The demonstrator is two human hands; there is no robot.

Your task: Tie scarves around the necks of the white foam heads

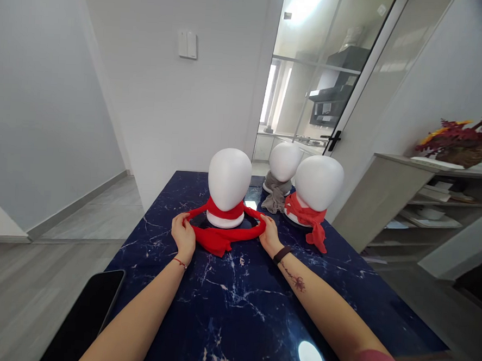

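A bright red scarf [225, 236] goes round the neck of a white mannequin head [229, 179] standing on the table. Its front part is drawn out toward me in a wide loop, with a short end hanging down at the middle. My left hand [183, 236] grips the loop at its left side, fingers curled over the cloth. On the opposite side my right hand [269, 233] holds the loop too, its fingers partly hidden by the cloth. Both hands are level with the mannequin's base, apart from the head itself.
Behind to the right stand two more white heads, one with a grey scarf [276, 191], one with a coral scarf [309, 217]. A dark blue marbled table [233, 311] carries them. A black phone [88, 313] lies at lower left. Right of the table is a shelf [410, 212].
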